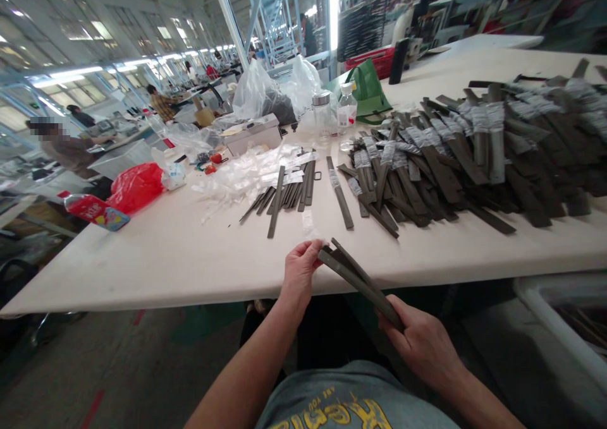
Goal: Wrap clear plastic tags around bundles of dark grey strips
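Note:
My right hand [420, 337] is closed around the lower end of a pair of dark grey-brown fabric strips [363, 283], held slantwise over the table's front edge. Toward their far ends the strips spread apart. At that end the thumb and fingers of my left hand [301, 268] are pinched together, with a bit of clear plastic film [325, 244] at the fingertips. Just beyond lies another clear piece [308, 223] on the table. A single strip with a pale wrap [340, 195] lies farther off, beside a small group of loose strips [294, 192].
A large heap of wrapped dark strips [441, 157] covers the table's right side. Crumpled plastic [232, 179], a glass jar [321, 110], a clear bottle [347, 107] and a green bag [370, 91] stand behind. At left are a red bag [135, 186] and a red-labelled bottle [92, 210]. A pale bin [545, 302] stands at right.

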Tool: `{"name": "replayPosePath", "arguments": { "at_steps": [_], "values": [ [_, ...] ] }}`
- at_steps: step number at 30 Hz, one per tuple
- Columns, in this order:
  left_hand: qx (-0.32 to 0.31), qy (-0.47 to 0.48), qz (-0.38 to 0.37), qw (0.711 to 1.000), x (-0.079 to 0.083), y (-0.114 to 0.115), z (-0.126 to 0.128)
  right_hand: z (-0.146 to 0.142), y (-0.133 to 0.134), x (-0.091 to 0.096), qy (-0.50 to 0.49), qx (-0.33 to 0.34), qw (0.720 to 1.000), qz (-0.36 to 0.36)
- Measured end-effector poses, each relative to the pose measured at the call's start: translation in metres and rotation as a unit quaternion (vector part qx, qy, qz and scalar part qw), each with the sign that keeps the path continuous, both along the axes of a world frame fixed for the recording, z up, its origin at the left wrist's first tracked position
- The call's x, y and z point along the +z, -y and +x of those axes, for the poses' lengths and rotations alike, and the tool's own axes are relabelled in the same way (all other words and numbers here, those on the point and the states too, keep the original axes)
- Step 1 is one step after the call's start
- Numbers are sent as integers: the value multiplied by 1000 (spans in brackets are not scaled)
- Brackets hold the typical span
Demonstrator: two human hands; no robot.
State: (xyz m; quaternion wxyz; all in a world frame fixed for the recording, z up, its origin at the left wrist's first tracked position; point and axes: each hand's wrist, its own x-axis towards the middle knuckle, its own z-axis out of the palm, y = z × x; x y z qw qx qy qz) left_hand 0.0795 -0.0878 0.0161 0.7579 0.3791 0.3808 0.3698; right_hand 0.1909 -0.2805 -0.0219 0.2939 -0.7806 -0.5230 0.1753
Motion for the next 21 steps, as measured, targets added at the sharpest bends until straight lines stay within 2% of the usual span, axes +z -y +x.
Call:
{"name": "replayPosePath", "arguments": {
  "at_steps": [5, 12, 21],
  "values": [
    [12, 4, -8, 1000, 1, 0, 0, -2, 0, -4, 6, 8, 1000, 1],
    [-11, -9, -7, 1000, -5, 0, -4, -2, 0, -6, -1, -8, 1000, -13],
    [-12, -46, 46, 998, -10, 1, -9, -2, 0, -1, 8, -13, 1000, -14]
  ]
}}
